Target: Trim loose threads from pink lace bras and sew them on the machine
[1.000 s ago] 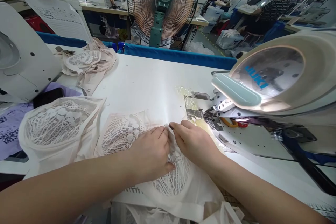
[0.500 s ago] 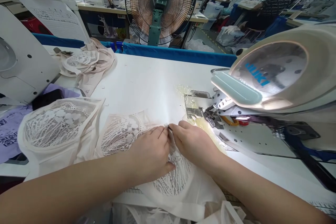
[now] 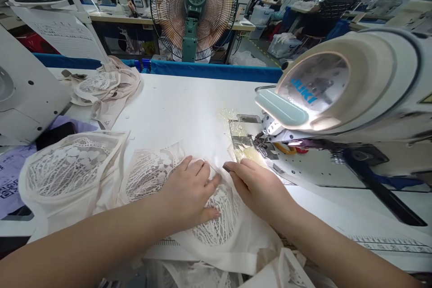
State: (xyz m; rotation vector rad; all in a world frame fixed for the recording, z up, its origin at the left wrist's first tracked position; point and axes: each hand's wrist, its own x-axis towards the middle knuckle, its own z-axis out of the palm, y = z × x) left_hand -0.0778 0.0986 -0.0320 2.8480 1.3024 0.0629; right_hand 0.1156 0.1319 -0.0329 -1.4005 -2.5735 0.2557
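Left hand [image 3: 191, 189] and right hand [image 3: 261, 189] have come apart; half a second ago their fingertips met over the garment [image 3: 222, 220]. Garment lies on the table [image 3: 168, 108], one lace cup below and between the hands, second lace patch showing past the left hand's far side. Left fingers now spread, palm down on the cloth; right hand closed, pinching a dark item [image 3: 226, 168] (too small to identify) by the garment's top edge, can't tell if touching. Another lace piece [image 3: 69, 168] lies further left, pile [image 3: 110, 87] behind it. Machine [image 3: 337, 85] on the right; whole view slid left a bit.
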